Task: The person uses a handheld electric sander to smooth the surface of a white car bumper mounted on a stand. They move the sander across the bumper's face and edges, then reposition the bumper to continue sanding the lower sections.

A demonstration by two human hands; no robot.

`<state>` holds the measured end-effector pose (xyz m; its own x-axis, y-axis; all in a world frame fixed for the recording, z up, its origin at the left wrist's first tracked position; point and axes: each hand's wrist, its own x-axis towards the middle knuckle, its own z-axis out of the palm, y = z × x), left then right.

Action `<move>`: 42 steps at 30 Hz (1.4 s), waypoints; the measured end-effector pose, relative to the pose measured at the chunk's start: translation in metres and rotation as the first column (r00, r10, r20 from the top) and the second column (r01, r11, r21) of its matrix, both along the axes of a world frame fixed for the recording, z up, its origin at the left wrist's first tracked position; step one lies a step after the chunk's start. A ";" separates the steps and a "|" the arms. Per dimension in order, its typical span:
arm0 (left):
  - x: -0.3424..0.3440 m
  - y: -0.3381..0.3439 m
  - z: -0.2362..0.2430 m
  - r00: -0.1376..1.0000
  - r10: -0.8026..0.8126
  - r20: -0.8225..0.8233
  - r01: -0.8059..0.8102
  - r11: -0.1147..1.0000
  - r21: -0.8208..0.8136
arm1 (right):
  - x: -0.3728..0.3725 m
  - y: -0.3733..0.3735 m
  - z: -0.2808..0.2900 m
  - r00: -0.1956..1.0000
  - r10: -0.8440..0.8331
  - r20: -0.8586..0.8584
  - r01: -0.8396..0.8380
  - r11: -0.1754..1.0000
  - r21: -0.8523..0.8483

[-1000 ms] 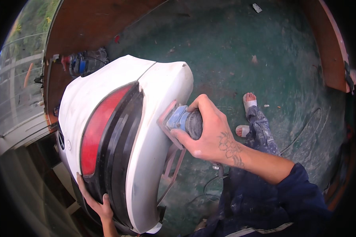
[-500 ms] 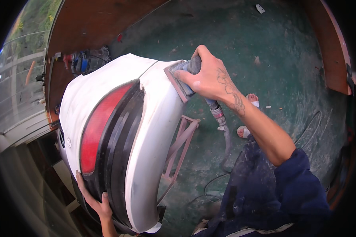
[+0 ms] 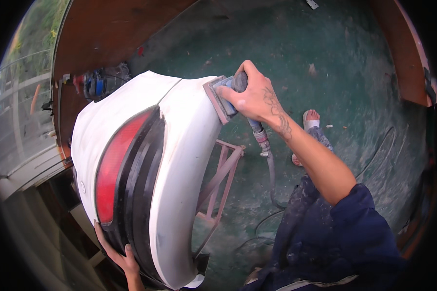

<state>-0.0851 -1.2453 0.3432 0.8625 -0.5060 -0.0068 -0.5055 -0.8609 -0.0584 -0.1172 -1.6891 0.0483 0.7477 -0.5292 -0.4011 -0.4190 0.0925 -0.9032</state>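
Observation:
A white car bumper (image 3: 182, 179) stands before me, its length running away from me. Set into it are a long red lens (image 3: 116, 177) and ribbed black trim (image 3: 138, 194). My right hand (image 3: 257, 97) is closed over the dark top of a hand sander (image 3: 219, 101). The sander's pad lies tilted against the bumper's far right edge. At the near end, my left hand (image 3: 124, 259) rests on the black trim just below the red lens. Its fingers and thumb are spread against the surface.
From the sander a grey hose (image 3: 272, 179) hangs to the green floor (image 3: 277, 43), where thin cables curl. A pinkish metal stand (image 3: 223, 169) is under the bumper. A blue and black machine (image 3: 99, 86) sits beyond, beside a brown panel (image 3: 116, 34). My foot (image 3: 311, 119) shows at right.
The view has shifted slightly, so the bumper appears a little further left. The sander sits closer to the bumper's far corner. One foot shows more fully; my left hand keeps its place on the trim.

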 end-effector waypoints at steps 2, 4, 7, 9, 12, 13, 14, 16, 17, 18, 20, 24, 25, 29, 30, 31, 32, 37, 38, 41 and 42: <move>0.004 0.000 -0.003 1.000 -0.018 -0.005 0.018 1.000 -0.015 | 0.015 -0.022 -0.038 0.999 0.001 -0.038 -0.002 1.000 -0.030; 0.005 0.002 -0.004 1.000 -0.024 -0.002 0.024 1.000 -0.018 | 0.018 -0.029 -0.056 1.000 -0.028 -0.003 0.028 1.000 -0.001; 0.002 0.000 -0.004 1.000 -0.004 0.007 0.004 1.000 -0.009 | -0.002 0.005 -0.041 0.992 -0.095 0.084 0.092 0.995 0.034; 0.001 0.002 -0.004 1.000 0.009 -0.005 -0.009 1.000 -0.017 | -0.027 0.044 -0.002 0.976 -0.162 0.148 0.151 0.985 0.084; -0.001 0.004 -0.007 1.000 0.009 0.000 -0.009 1.000 -0.017 | -0.067 0.107 0.046 0.914 -0.189 0.360 0.161 0.981 0.105; 0.001 0.004 -0.005 1.000 0.006 0.004 -0.006 1.000 -0.011 | -0.076 0.123 0.053 0.879 -0.143 0.454 0.185 0.982 -0.048; 0.001 0.003 -0.005 1.000 0.005 0.005 -0.005 1.000 -0.008 | -0.086 0.134 0.066 0.881 -0.139 0.453 0.139 0.990 0.032; 0.001 0.004 -0.005 1.000 0.007 0.004 -0.007 1.000 -0.001 | -0.090 0.141 0.070 0.882 -0.144 0.449 0.146 0.989 0.031; 0.001 0.005 -0.005 1.000 0.006 0.011 -0.006 1.000 -0.002 | -0.085 0.138 0.063 0.882 -0.179 0.436 0.182 0.983 0.035; 0.001 0.004 -0.003 1.000 0.007 0.010 -0.007 1.000 -0.002 | -0.076 0.130 0.054 0.881 -0.213 0.423 0.218 0.975 0.038; -0.001 0.000 -0.005 1.000 0.014 0.008 -0.014 1.000 -0.004 | -0.055 0.099 0.040 0.932 -0.262 0.251 0.239 0.964 0.120; 0.000 0.000 -0.008 0.999 -0.009 0.042 0.009 1.000 0.006 | -0.019 0.043 -0.008 0.973 -0.224 0.061 0.219 0.973 0.072; 0.000 0.000 -0.009 0.999 -0.010 0.050 0.009 1.000 0.008 | -0.013 0.035 -0.015 0.976 -0.217 0.037 0.213 0.973 0.091; 0.000 0.000 -0.009 0.999 -0.021 0.043 0.021 1.000 0.000 | -0.026 0.058 -0.006 0.958 -0.269 0.097 0.252 0.955 0.159; 0.000 0.001 -0.009 0.999 -0.015 0.037 0.015 1.000 -0.012 | -0.037 0.073 0.011 0.941 -0.304 0.149 0.279 0.945 0.169; 0.001 0.003 -0.008 1.000 -0.009 0.030 0.010 1.000 -0.022 | -0.047 0.097 0.024 0.908 -0.349 0.230 0.315 0.933 0.173; 0.002 0.005 -0.008 1.000 -0.002 0.021 0.003 0.999 -0.035 | -0.061 0.118 0.038 0.898 -0.330 0.291 0.275 0.937 0.215; 0.007 0.011 -0.003 0.999 0.006 -0.032 -0.008 0.996 -0.088 | -0.095 0.177 0.059 0.817 -0.275 0.506 0.249 0.961 0.119; 0.009 0.013 -0.003 0.998 0.007 -0.055 -0.013 0.993 -0.115 | -0.090 0.174 0.047 0.809 -0.283 0.516 0.290 0.955 0.070; 0.014 0.020 -0.003 0.997 -0.010 -0.081 -0.004 0.986 -0.166 | -0.067 0.146 0.017 0.848 -0.368 0.380 0.346 0.929 0.127; 0.017 0.024 0.001 0.995 -0.035 -0.094 0.020 0.986 -0.163 | -0.061 0.128 0.012 0.860 -0.383 0.338 0.363 0.924 0.125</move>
